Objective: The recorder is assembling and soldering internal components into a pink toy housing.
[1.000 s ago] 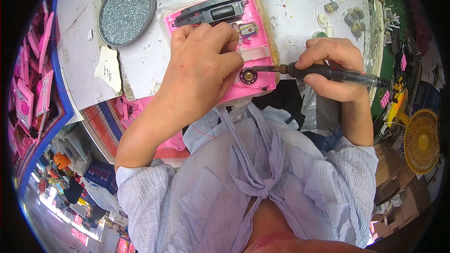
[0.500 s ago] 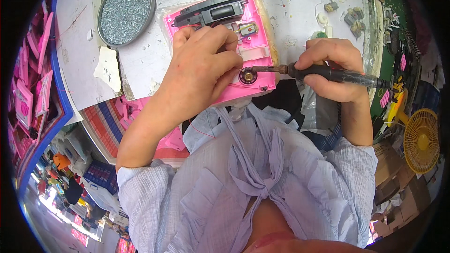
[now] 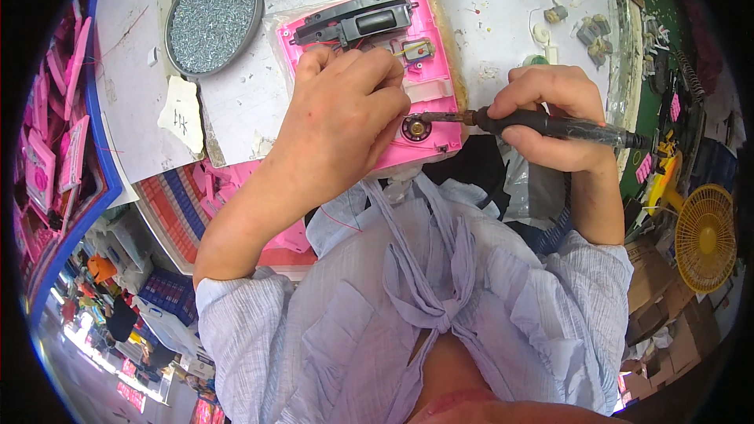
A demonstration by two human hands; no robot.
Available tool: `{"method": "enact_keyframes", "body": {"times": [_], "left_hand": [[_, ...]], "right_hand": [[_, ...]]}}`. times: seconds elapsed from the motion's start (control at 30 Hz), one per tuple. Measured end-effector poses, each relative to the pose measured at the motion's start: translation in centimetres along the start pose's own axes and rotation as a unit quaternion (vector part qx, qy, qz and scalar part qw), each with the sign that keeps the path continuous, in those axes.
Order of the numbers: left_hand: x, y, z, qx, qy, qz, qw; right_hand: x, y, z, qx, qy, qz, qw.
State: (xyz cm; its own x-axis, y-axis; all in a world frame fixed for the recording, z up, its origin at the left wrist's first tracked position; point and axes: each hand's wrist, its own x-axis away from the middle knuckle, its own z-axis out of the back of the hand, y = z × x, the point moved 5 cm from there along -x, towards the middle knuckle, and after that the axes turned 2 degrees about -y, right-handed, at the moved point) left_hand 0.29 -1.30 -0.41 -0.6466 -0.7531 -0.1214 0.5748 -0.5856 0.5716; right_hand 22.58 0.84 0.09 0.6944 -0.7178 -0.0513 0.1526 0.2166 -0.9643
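A pink plastic housing [image 3: 445, 78] lies inner side up on a padded, plastic-wrapped base. My left hand [image 3: 342, 114] rests over its left part, thumb and fingers pinched together beside a small round speaker [image 3: 416, 128]; what they hold is hidden. Wrapped in my right hand [image 3: 569, 94] is a soldering iron [image 3: 534, 121] with a black handle. Its dark tip reaches left to the speaker's upper edge, close to my left fingertips. A black box-like part [image 3: 369, 22] and a small motor [image 3: 417, 50] with thin wires sit farther up in the housing.
A round dish [image 3: 212, 23] full of small screws stands at the far left, near a torn white piece [image 3: 181, 116]. Several small motors [image 3: 594, 31] lie at the far right. Pink parts [image 3: 75, 153] fill a blue-edged container at left. A yellow fan [image 3: 707, 239] stands at right.
The soldering iron and my right hand have shifted slightly left, bringing the tip nearer my left fingertips. My left hand has moved slightly, still pinched. The housing stays put.
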Motion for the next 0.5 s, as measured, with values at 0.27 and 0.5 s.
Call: {"method": "enact_keyframes", "body": {"times": [0.27,0.5], "left_hand": [[-0.2,0.1,0.0,-0.005,-0.006,0.0,1.0],[0.0,0.0,0.0,-0.001,-0.012,0.004,1.0]], "right_hand": [[0.0,-0.3,0.2,0.0,0.015,0.002,1.0],[1.3,-0.5,1.3,-0.016,0.05,-0.024,0.998]]}}
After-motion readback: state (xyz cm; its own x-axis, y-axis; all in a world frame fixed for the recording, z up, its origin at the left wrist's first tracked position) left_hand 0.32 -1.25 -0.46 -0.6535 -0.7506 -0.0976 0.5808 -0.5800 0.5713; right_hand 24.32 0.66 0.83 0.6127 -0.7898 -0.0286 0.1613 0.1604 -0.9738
